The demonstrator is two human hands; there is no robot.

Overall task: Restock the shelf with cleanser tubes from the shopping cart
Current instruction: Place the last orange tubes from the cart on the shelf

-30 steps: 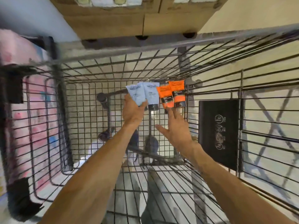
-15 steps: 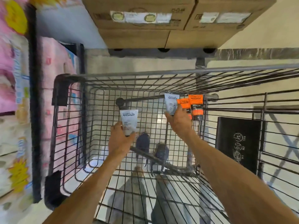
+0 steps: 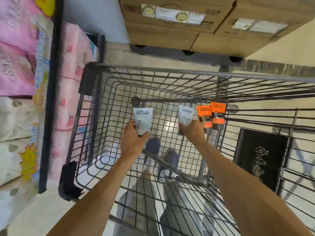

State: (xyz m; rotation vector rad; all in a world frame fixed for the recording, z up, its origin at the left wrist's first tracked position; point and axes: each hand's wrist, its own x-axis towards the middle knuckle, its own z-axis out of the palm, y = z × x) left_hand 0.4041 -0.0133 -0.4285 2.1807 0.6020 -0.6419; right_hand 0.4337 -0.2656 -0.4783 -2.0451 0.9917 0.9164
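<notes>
Inside the wire shopping cart (image 3: 153, 71), my left hand (image 3: 133, 142) grips a pale blue-white cleanser tube (image 3: 142, 119) by its lower end, label facing me. My right hand (image 3: 191, 132) holds a second pale tube (image 3: 185, 114) the same way, to the right. Two orange cleanser tubes (image 3: 211, 114) lie side by side against the cart's far right corner, just beside my right hand and not held.
A shelf upright (image 3: 51, 92) with pink and white packs (image 3: 15, 68) stands on the left. Cardboard boxes (image 3: 179, 24) sit beyond the cart. A black child-seat flap (image 3: 259, 159) hangs on the cart's right side. Feet and floor show through the mesh.
My right hand closed on the second pale tube. My left hand carried its tube leftward, away from the others. The view tilted up, so more of the shelf and boxes shows.
</notes>
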